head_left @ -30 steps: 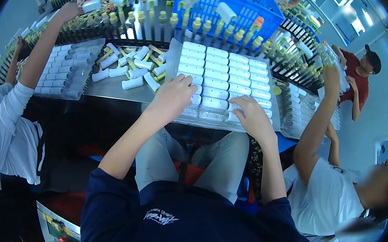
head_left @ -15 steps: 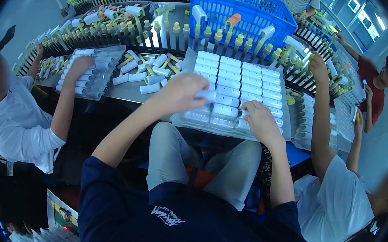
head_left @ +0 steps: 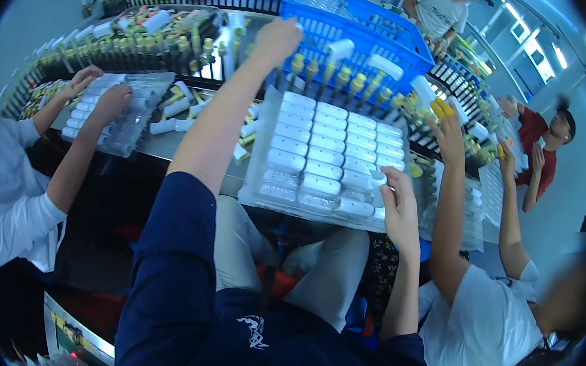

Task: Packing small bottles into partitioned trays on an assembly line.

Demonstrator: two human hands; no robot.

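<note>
My left hand (head_left: 278,42) is stretched far forward to the row of upright pegs by the blue crate. Its fingers are closed, with a bit of white at the tips; the hand hides most of what it grips, which looks like a white plastic tube. My right hand (head_left: 400,201) is at the near right corner of a clear plastic tray (head_left: 264,191), thumb and fingers pinching a short white tube (head_left: 378,176). White tubes (head_left: 323,141) lie in columns across the tray. Several near-left pockets (head_left: 286,181) show only clear plastic.
Yellow-tipped pegs (head_left: 343,76) curve along the bench behind the tray. The blue crate (head_left: 393,50) holds clear plastic pieces. Loose white tubes (head_left: 176,108) lie left of the tray. Co-workers sit close on both sides, the left one handling another filled tray (head_left: 139,124); others stand beyond.
My left hand has gone from above the tray, where it held a white tube, forward to the pegs. My right hand stays at the tray's near right corner. The view has shifted slightly.
</note>
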